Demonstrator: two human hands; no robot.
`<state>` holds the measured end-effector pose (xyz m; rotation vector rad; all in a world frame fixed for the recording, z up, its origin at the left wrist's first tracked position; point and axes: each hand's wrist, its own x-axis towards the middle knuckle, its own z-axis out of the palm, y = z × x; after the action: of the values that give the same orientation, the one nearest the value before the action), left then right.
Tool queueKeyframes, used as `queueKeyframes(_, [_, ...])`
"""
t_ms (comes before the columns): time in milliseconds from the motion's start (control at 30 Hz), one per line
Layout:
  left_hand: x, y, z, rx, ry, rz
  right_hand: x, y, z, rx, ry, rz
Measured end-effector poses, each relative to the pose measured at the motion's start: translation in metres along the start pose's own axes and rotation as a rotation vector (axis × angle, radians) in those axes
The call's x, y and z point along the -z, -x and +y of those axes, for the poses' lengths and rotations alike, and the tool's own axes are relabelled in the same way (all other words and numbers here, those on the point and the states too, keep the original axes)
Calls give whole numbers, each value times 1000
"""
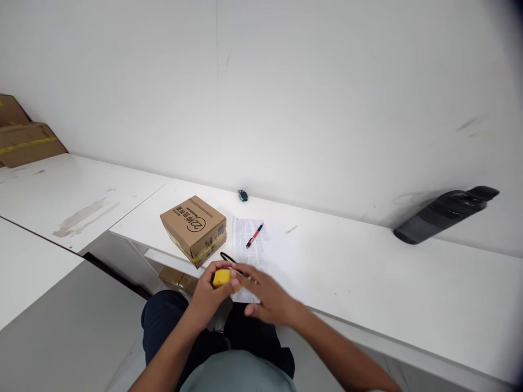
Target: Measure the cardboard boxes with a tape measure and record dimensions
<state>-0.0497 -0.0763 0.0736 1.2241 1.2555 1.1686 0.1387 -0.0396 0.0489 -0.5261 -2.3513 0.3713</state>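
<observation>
My left hand (pixel 210 291) is closed around a small yellow tape measure (pixel 221 277) with dark parts, above the near edge of the table. A black loop (pixel 227 257), which looks like a wrist strap, sticks out beyond the fingers. My right hand (pixel 267 294) is beside it, fingers stretched toward the tape measure and thumb apart. Its fingertips overlap the left thumb in view; whether they touch the tape measure I cannot tell. Under and beyond the hands lies a printed sheet of paper (pixel 245 231), with a red and black pen (pixel 254 236) on top.
A taped cardboard box (pixel 194 226) stands left of the paper. A small dark object (pixel 243 195) lies by the wall. At right, a black bottle (pixel 441 215) stands on the white table (pixel 368 283). More cardboard boxes (pixel 30 142) are at far left. A short pale strip (pixel 291 230) lies right of the paper.
</observation>
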Motion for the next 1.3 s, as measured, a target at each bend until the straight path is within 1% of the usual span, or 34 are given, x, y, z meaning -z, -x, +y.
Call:
queueKeyframes(33, [4, -10, -1, -18, -62, 42, 15, -5, 19, -32, 105, -15])
queueKeyframes(67, [6, -21, -3, -44, -121, 92, 28, -12, 39, -122, 213, -3])
queueKeyframes(100, [6, -32, -6, -74, -168, 136, 39, -20, 61, -269, 319, -13])
queueKeyframes(133, [4, -44, -10, -106, -198, 161, 47, -28, 83, -419, 409, -66])
queueKeyframes(167, [1, -56, -14, -138, -212, 157, 53, -36, 104, -544, 457, -154])
queueKeyframes(200, [-4, -68, -18, -168, -221, 129, 56, -43, 124, -619, 434, -223])
queueKeyframes(267, [-13, -90, -25, -209, -243, 33, 58, -49, 155, -662, 372, -245])
queueKeyframes(333, [-20, -105, -31, -222, -286, -38, 56, -48, 172, -670, 296, -187])
queueKeyframes(367, [-22, -110, -34, -224, -304, -50, 54, -45, 175, -679, 262, -139])
queueKeyframes(433, [-22, -114, -40, -222, -321, -47, 50, -35, 174, -702, 189, -16])
queueKeyframes(500, [-20, -115, -45, -211, -322, -41, 45, -24, 166, -727, 102, 109])
queueKeyframes(567, [-17, -114, -49, -186, -296, -52, 38, -14, 157, -742, -6, 183])
queueKeyframes(633, [-14, -115, -50, -160, -251, -71, 31, -8, 151, -756, -120, 204])
queueKeyframes(733, [-14, -118, -52, -140, -223, -75, 24, -5, 151, -799, -245, 236])
queueKeyframes(867, [-13, -121, -53, -119, -217, -46, 19, -6, 157, -884, -272, 345])
queueKeyframes(967, [-12, -121, -52, -135, -259, -52, 16, -5, 157, -919, -262, 404])
queueKeyframes(1067, [-12, -121, -50, -156, -295, -72, 16, -5, 155, -920, -269, 409])
queueKeyframes(1200, [-14, -120, -49, -126, -251, -65, 17, -5, 154, -899, -299, 378])
queueKeyframes(1300, [-14, -119, -49, -123, -240, -57, 17, -4, 155, -896, -310, 393])
